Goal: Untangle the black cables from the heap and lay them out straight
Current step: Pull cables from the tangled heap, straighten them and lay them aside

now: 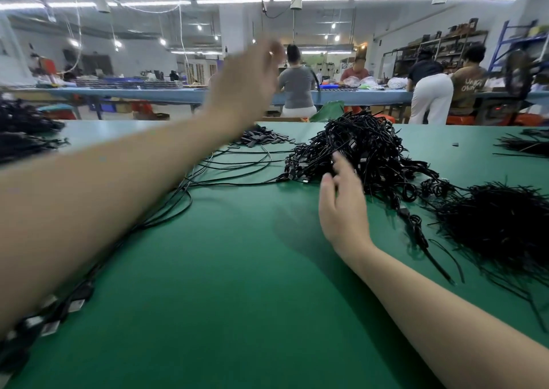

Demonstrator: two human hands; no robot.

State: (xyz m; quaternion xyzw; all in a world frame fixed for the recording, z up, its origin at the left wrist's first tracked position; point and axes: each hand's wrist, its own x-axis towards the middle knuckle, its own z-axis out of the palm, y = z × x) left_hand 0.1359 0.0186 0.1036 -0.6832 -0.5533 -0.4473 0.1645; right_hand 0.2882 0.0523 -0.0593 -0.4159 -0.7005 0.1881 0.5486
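Observation:
A tangled heap of black cables [365, 148] sits on the green table [222, 284], right of centre. My right hand [341, 204] rests at the heap's near edge, fingers loosely spread and touching the cables. My left hand [246, 82] is raised high above the table's far side; it is blurred, so I cannot make out its fingers or whether they hold a cable. Several separated cables [231, 165] run from the heap's left side toward the near left corner. Their plugs [65, 308] lie partly hidden under my left forearm.
A bushy pile of thin black ties [502, 225] lies at the right, with loose coiled cables [416, 222] beside it. Small flat black pieces [264, 137] lie behind the separated cables. More black bundles [23, 130] sit far left. People work at a blue bench [178, 94] behind.

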